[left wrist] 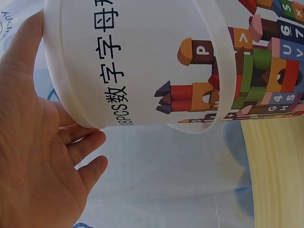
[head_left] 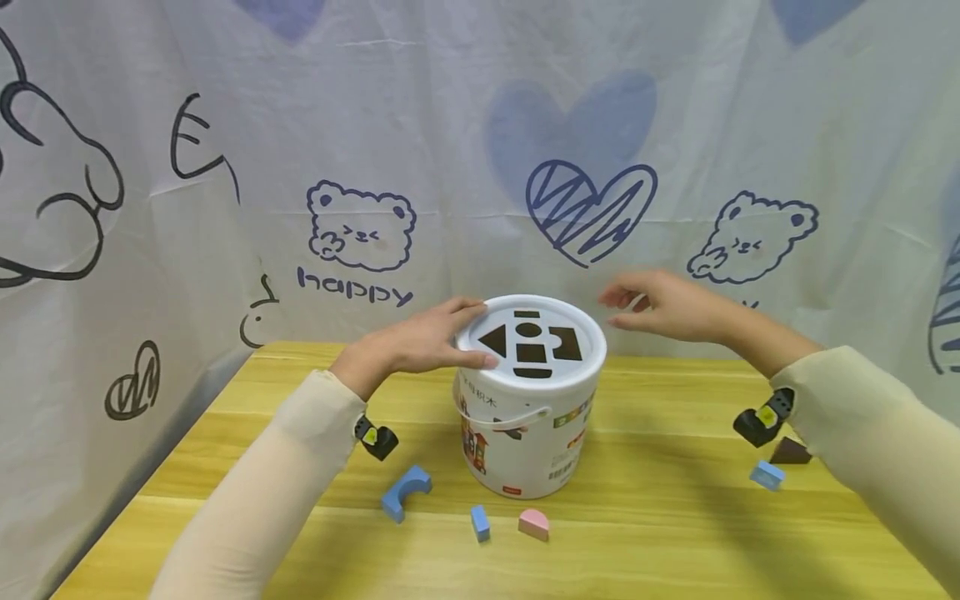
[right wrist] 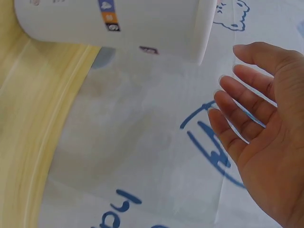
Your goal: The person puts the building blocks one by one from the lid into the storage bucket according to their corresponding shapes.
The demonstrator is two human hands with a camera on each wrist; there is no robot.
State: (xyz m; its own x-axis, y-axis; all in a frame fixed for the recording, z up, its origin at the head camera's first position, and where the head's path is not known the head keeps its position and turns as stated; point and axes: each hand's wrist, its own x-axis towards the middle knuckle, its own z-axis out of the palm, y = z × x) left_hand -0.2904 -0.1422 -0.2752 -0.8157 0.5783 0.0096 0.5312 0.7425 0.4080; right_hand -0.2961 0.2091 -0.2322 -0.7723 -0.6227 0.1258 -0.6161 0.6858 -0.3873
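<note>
- Yellow wood-grain table (head_left: 645, 517) runs under everything on my feed; closest to me lie a small blue block (head_left: 480, 523) and a pink half-round block (head_left: 534, 524).
- Just beyond, I see a blue arch block (head_left: 414, 480) left of the bucket's base, and well to the right a light-blue block (head_left: 767, 475) near a dark brown block (head_left: 791, 451).
- White bucket (head_left: 517, 454) stands upright mid-table, its handle (left wrist: 229, 61) hanging down the side and its lid (head_left: 567, 371) pierced by shaped holes.
- Left hand (head_left: 431, 337) rests on the lid's left rim, spread wide, thumb over the top.
- Right hand (head_left: 660, 308) hangs beside the lid, apart from it, fingers loosely bent, holding nothing.
- Farthest off, I make out pale cloth (head_left: 465, 125) printed with bear faces (head_left: 362, 227) and hearts (head_left: 592, 212).
</note>
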